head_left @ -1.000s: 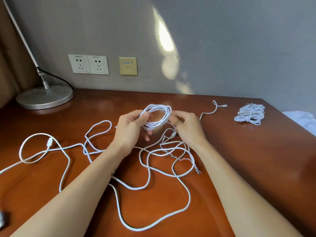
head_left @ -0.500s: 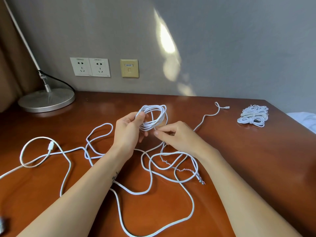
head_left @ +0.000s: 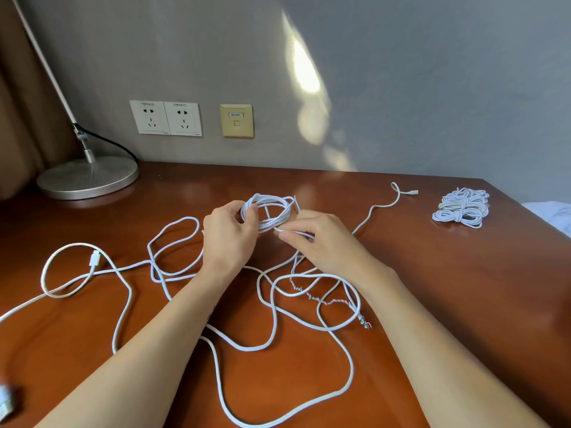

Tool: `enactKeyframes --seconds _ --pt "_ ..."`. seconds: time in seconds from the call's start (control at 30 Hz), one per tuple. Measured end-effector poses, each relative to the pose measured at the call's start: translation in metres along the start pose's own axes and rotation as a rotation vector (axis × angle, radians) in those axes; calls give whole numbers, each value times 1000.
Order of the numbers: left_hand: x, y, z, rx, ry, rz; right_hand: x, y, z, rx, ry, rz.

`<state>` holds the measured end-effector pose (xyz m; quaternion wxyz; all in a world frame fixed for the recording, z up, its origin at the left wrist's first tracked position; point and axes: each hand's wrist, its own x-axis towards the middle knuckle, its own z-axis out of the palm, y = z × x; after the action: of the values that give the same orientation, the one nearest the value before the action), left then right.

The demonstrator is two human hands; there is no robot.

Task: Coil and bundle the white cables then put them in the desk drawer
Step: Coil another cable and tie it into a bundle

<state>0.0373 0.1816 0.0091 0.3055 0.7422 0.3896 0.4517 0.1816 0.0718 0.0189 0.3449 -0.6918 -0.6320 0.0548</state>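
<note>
Coil: we hold a small coil [head_left: 272,211] of white cable just above the desk [head_left: 432,288], near its middle, between both hands.
Left hand: our left hand [head_left: 228,239] grips the coil's left side, thumb and fingers curled round the turns.
Right hand: our right hand [head_left: 321,242] pinches one strand between thumb and forefinger, just below the coil.
Handling: we judge the cable light, limp and slightly springy. The turns will likely spring open unless we clamp across all of them.
Loose cable: the loose cable [head_left: 247,349] sprawls in overlapping loops beneath our forearms, and it may snag as we draw it in.
Finished bundle: a finished bundle [head_left: 462,208] lies well apart, near the desk's right edge.
Room: a lamp base [head_left: 88,177] fills the far left corner. We see bare wood on the right, and the drawer is not in view.
</note>
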Motion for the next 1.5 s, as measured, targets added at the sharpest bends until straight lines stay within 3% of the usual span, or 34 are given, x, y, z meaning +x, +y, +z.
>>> enactKeyframes --seconds 0.3,0.63,0.8,1.07,1.23,1.5 --pt "1 -1 -1 18 -63 29 1 1 -1 -34 287 -160" --pt "4 -2 -1 4 -89 -48 0 0 -2 -113 239 -211" --pt "1 -4 1 37 -89 36 1 2 1 -71 210 -194" --pt "-9 6 3 -83 -264 235 -2 -8 -1 171 352 91" --pt "-14 9 1 -115 -388 300 -1 -4 -2 204 487 203" --pt "-19 14 -2 -116 -572 385 -2 0 -5 269 526 343"
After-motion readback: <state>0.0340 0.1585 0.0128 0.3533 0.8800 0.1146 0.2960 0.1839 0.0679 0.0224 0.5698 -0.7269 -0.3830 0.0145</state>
